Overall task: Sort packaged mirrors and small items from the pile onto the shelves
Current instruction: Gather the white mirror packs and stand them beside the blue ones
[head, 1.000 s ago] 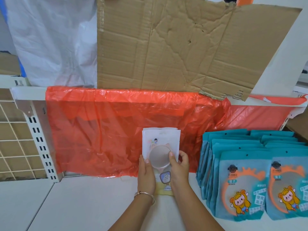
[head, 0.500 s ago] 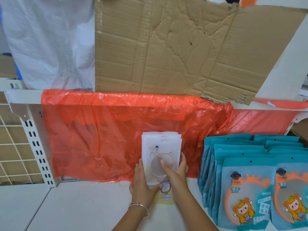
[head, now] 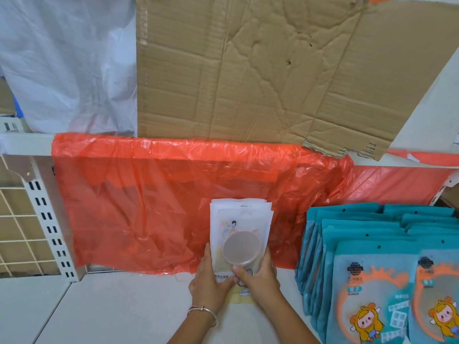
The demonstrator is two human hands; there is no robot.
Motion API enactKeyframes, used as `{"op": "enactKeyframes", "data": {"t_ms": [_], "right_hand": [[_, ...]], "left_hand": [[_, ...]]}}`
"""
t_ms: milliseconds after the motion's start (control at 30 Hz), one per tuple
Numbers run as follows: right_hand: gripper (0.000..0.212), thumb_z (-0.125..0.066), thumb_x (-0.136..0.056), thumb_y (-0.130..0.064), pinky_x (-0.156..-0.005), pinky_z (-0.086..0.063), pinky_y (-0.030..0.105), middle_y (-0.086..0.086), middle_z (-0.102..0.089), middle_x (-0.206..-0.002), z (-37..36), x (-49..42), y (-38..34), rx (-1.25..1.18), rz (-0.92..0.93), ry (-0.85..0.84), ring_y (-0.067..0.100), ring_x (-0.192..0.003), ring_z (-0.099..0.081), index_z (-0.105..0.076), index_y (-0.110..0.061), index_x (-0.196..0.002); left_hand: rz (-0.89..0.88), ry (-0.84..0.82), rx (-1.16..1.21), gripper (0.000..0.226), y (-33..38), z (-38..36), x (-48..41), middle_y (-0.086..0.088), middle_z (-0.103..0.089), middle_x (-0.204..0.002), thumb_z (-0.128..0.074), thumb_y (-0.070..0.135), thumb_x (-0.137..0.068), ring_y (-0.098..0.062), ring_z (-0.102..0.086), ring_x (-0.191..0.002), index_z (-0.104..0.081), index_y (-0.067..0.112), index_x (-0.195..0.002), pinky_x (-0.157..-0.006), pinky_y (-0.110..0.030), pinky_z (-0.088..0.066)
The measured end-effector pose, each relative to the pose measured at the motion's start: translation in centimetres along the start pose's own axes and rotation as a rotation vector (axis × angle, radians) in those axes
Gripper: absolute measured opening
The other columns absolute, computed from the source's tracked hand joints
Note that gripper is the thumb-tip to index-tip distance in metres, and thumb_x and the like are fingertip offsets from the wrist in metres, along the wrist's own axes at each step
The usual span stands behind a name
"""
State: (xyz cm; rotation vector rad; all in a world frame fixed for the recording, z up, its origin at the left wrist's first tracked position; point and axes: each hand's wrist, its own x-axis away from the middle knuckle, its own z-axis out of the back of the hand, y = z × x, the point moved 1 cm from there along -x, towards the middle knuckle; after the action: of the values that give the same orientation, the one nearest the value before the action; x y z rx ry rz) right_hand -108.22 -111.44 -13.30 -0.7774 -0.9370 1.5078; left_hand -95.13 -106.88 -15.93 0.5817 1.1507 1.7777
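A stack of white packaged mirrors (head: 239,225) stands nearly upright on the white shelf (head: 111,309), leaning back against an orange plastic sheet (head: 149,202). The front pack shows a round mirror with small ears. My left hand (head: 210,285) holds the stack's lower left edge, fingers behind and thumb in front. My right hand (head: 258,278) grips the lower right side, its thumb pressed on the front pack below the round mirror. To the right stand two rows of teal mirror packs (head: 367,264) with a cartoon figure.
A large flattened cardboard sheet (head: 273,70) and white plastic (head: 67,63) hang above the upper shelf edge. A slotted shelf upright (head: 52,234) and wire grid (head: 17,219) stand at the left. A bracelet is on my left wrist.
Both hands slid lower on the white stack and pushed it more upright against the orange sheet. My right thumb moved from the mirror's face to below it.
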Motion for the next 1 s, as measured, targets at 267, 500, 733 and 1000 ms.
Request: {"op": "enactKeyframes", "data": {"t_ms": [267, 500, 733, 1000], "right_hand": [[0.124, -0.067, -0.044, -0.074, -0.112, -0.027, 0.050, -0.004, -0.021, -0.152, 0.7, 0.7, -0.3, 0.030, -0.065, 0.012, 0.023, -0.140, -0.026, -0.010, -0.038, -0.148], [0.116, -0.070, -0.051, -0.070, -0.111, -0.030, 0.052, -0.004, -0.020, -0.151, 0.8, 2.3, 0.3, -0.024, -0.157, 0.009, 0.021, -0.139, -0.030, -0.010, -0.041, -0.146], [0.071, -0.068, -0.080, -0.042, -0.107, -0.031, 0.048, 0.002, -0.032, -0.144, 0.8, 4.8, 0.8, 0.026, -0.194, 0.091, 0.025, -0.131, -0.037, -0.032, -0.032, -0.141], [0.018, -0.050, -0.087, -0.020, -0.098, -0.031, 0.035, -0.007, -0.058, -0.112, -1.0, 9.0, 0.6, 0.096, -0.175, -0.126, 0.012, -0.096, -0.049, -0.055, -0.037, -0.087]], "left_hand": [[0.076, -0.001, -0.029, 0.131, -1.0, 0.4, 0.3, 0.009, -0.052, -0.132, -0.060, 0.090, -0.037, -0.021, -0.043, -0.127, -0.010, 0.036, -0.146, -0.102, -0.044, -0.039], [0.136, -0.010, -0.001, 0.124, 0.0, 2.4, 2.3, 0.004, -0.028, -0.151, -0.056, 0.074, -0.048, -0.023, -0.019, -0.140, -0.003, 0.029, -0.150, -0.113, -0.037, -0.021], [0.178, 0.050, 0.051, 0.120, 1.0, 3.7, 5.7, 0.000, -0.029, -0.151, -0.050, 0.075, -0.048, -0.021, -0.021, -0.141, -0.009, 0.024, -0.149, -0.115, -0.034, -0.017], [0.307, 0.178, 0.195, 0.077, -0.1, 6.0, 9.8, -0.004, -0.034, -0.147, -0.067, 0.026, -0.084, -0.018, -0.044, -0.122, -0.024, 0.019, -0.147, -0.106, -0.031, -0.035]]}}
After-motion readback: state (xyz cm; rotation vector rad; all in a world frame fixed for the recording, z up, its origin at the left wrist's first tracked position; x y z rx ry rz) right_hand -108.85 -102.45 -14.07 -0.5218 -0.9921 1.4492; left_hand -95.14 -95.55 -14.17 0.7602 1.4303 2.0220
